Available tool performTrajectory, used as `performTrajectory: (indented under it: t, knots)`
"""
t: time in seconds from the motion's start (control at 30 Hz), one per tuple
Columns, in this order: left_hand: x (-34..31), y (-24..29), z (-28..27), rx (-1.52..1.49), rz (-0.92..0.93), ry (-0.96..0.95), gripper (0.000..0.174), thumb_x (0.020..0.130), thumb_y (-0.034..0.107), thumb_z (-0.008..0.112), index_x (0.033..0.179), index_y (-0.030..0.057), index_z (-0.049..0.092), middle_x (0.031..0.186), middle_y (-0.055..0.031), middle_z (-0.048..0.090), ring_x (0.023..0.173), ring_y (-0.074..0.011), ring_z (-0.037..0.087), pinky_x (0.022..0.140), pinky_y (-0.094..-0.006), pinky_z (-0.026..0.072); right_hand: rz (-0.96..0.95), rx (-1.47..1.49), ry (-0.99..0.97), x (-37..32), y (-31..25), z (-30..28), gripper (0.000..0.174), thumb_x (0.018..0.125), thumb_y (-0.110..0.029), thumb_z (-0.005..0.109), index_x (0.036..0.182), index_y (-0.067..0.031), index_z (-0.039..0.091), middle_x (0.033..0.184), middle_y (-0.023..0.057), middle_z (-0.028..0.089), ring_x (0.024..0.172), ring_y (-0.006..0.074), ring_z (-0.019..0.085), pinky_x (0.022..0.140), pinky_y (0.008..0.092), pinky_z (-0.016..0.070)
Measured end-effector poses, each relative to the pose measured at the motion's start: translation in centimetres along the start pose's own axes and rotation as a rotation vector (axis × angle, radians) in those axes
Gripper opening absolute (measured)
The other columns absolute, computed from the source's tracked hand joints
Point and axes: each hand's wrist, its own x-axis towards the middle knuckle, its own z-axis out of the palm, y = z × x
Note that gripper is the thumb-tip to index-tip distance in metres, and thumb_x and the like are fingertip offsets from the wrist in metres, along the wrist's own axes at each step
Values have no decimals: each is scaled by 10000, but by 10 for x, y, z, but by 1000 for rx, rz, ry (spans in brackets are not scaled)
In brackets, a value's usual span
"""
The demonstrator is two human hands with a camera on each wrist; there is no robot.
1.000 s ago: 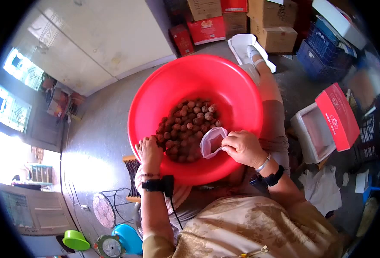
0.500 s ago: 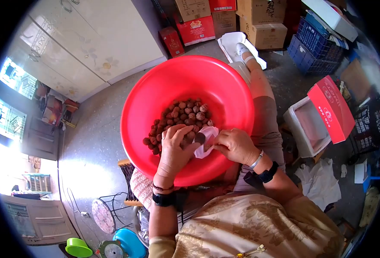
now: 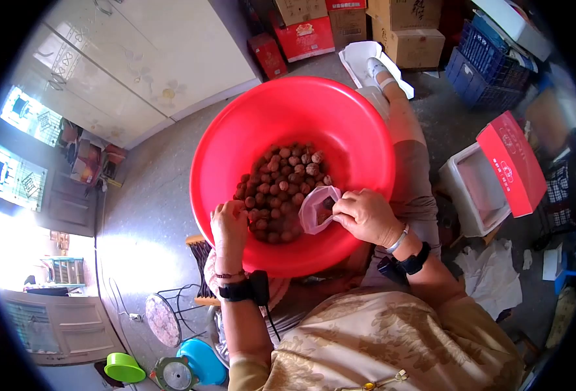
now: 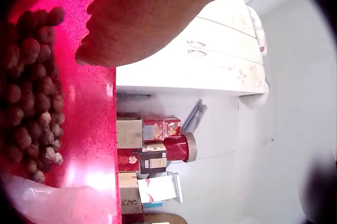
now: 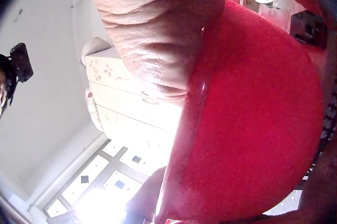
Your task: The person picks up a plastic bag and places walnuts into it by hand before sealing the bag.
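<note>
A heap of brown walnuts (image 3: 278, 189) lies in the bottom of a large red basin (image 3: 356, 124) on the person's lap. At the right of the heap, the right hand (image 3: 369, 216) pinches the rim of a small pinkish-white plastic bag (image 3: 312, 212). The bag's mouth gapes toward the walnuts, and something dark shows inside it. The left hand (image 3: 228, 228) is over the basin's near-left side, fingers bent down at the heap's left edge. I cannot tell whether a walnut is between its fingers. In the right wrist view the basin wall hides the right fingers.
To the right stands an open white foam box (image 3: 473, 202) with a red lid (image 3: 510, 163) leaning on it. Cartons (image 3: 418, 47) and blue crates (image 3: 480, 81) are stacked at the back. A round-topped stool (image 3: 163, 319) stands at the lower left.
Half a second ago the left hand was at the bag's mouth with a dark round walnut there; now it is back at the heap's left edge. The right hand kept its pinch on the bag.
</note>
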Motion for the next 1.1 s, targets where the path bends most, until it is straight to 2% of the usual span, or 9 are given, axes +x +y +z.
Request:
performTrajectory:
  t: [0.17, 0.23, 0.33, 0.53, 0.67, 0.87, 0.97, 1.03, 1.1]
  knots:
    - [0, -4, 10, 137, -19, -173, 271, 816, 137, 755, 1086, 109, 763, 1111, -153, 719, 1082, -407, 645, 972, -496, 528, -9, -2, 4, 1, 1, 0, 130, 890, -192, 760, 880, -123, 651, 815, 62, 646, 760, 323, 673, 703, 463, 522]
    - [-3, -5, 16, 133, 145, -146, 352, 799, 84, 741, 1150, 99, 747, 1193, -174, 695, 1090, -417, 645, 975, -502, 536, -6, -12, 4, 0, 1, 0, 126, 891, -194, 757, 884, -127, 650, 818, 60, 645, 768, 316, 674, 711, 463, 522]
    - [0, -13, 23, 86, 193, -244, 416, 793, 15, 707, 1204, 73, 724, 1250, -204, 663, 1120, -430, 641, 983, -497, 542, 8, -28, -14, -1, 1, 0, 126, 893, -200, 755, 888, -130, 651, 826, 56, 646, 778, 311, 673, 718, 459, 521]
    - [3, -22, 30, 73, 145, -319, 443, 798, -41, 664, 1232, 40, 696, 1229, -249, 645, 1147, -452, 643, 962, -503, 561, 6, -51, -5, 0, 2, 2, 127, 857, -156, 806, 890, -133, 686, 827, 41, 683, 740, 296, 671, 700, 432, 524]
    - [6, -19, 32, 132, 97, -351, 400, 838, -11, 649, 1233, 39, 682, 1223, -252, 648, 1115, -461, 655, 934, -518, 570, 7, -45, -26, -1, 1, 1, 130, 895, -208, 757, 887, -134, 649, 831, 54, 645, 783, 307, 673, 718, 459, 521]
    - [8, -35, 43, 232, 77, -363, 314, 926, 90, 608, 1228, 38, 675, 1220, -248, 662, 1103, -448, 665, 909, -523, 569, -10, -49, 20, -1, 0, 2, 120, 854, -154, 807, 889, -129, 695, 823, 43, 680, 747, 299, 672, 703, 439, 530]
    - [9, -22, 34, 222, 49, -324, 318, 915, 101, 644, 1224, 36, 676, 1214, -234, 670, 1100, -449, 665, 899, -515, 573, -10, -53, 29, -1, 0, 0, 115, 856, -154, 807, 889, -129, 699, 820, 45, 682, 746, 296, 675, 694, 438, 529]
    - [10, -20, 33, 188, 56, -186, 276, 929, 145, 697, 1173, 17, 710, 991, -208, 747, 966, -386, 731, 850, -475, 596, 11, -1, 12, -1, -1, -2, 130, 888, -201, 759, 875, -122, 656, 847, 73, 666, 804, 331, 686, 710, 471, 526]
    - [11, -21, 33, -22, -57, -251, 359, 869, 137, 765, 1204, 24, 702, 1080, -183, 721, 1008, -346, 714, 871, -437, 590, 23, 3, 9, -1, -1, -2, 130, 887, -200, 759, 873, -121, 658, 847, 78, 669, 807, 335, 687, 710, 474, 528]
